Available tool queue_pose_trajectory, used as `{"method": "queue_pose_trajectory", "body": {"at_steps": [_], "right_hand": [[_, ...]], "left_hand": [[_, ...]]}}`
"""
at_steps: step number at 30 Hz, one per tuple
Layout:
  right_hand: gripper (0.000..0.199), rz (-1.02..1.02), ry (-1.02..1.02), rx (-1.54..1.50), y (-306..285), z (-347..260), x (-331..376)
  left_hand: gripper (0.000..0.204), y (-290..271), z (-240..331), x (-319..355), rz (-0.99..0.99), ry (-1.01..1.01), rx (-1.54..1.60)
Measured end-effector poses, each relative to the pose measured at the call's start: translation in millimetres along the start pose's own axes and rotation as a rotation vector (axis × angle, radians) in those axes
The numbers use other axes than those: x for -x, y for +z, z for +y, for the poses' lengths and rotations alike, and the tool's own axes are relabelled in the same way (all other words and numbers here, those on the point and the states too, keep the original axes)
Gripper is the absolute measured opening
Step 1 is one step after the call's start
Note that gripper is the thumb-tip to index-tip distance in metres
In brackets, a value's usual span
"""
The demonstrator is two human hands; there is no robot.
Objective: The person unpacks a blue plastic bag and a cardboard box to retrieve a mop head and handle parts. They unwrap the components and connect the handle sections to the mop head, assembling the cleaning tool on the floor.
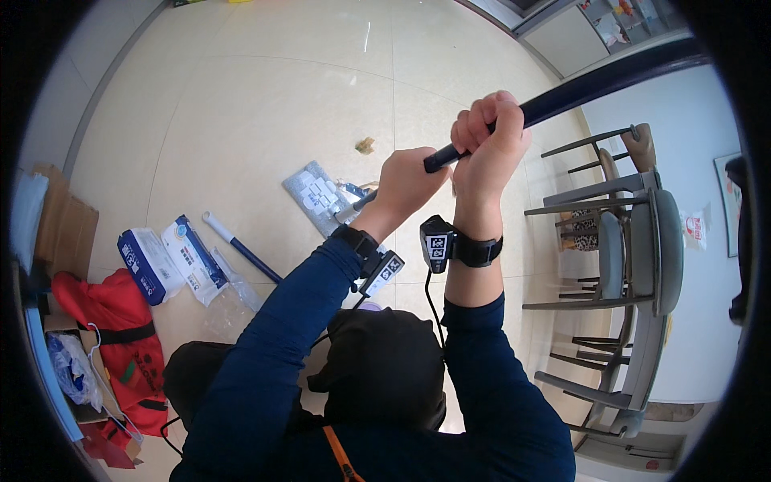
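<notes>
My right hand (pixel 491 143) is wrapped around a long dark blue pole (pixel 594 87), which runs up to the upper right. Closed beside the pole's lower end is my left hand (pixel 408 186). A thinner grey rod (pixel 355 209) comes out below the left fist, on the line of the pole. Whether the rod and the pole are joined is hidden by that hand. Beyond the left hand, a grey speckled flat pad (pixel 310 193) with white labels lies on the floor, close to the rod's end. Both wrists carry strapped devices with black-and-white markers.
On the left are a second blue pole with a white end (pixel 255 259), two wipes packs (pixel 194 255), clear plastic wrapping (pixel 229 309), a red bag (pixel 120 337) and cardboard (pixel 68 229). A small crumpled scrap (pixel 365 145) lies ahead. Chairs (pixel 612 255) and a white table (pixel 697 321) stand right.
</notes>
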State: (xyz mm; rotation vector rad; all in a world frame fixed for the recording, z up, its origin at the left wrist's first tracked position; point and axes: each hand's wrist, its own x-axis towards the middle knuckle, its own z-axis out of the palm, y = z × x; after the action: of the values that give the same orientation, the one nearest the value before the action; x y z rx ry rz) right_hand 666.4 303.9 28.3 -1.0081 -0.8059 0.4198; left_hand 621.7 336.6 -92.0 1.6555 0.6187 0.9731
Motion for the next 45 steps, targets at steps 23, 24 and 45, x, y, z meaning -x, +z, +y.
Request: {"method": "queue_pose_trajectory", "body": {"at_steps": [23, 24, 45], "right_hand": [[0.031, 0.007, 0.027, 0.067, 25, 6, -5], [0.031, -0.077, 0.039, 0.055, 25, 6, -7], [0.032, -0.395, -0.069, 0.041, 2, 11, -6]], "left_hand": [[0.029, -21, -4, -12, -0.108, -0.014, -0.069], [0.028, -22, -9, -11, -0.132, -0.025, -0.053], [0.053, -189, -272, 207, 0.386, -1.043, -0.773]]}}
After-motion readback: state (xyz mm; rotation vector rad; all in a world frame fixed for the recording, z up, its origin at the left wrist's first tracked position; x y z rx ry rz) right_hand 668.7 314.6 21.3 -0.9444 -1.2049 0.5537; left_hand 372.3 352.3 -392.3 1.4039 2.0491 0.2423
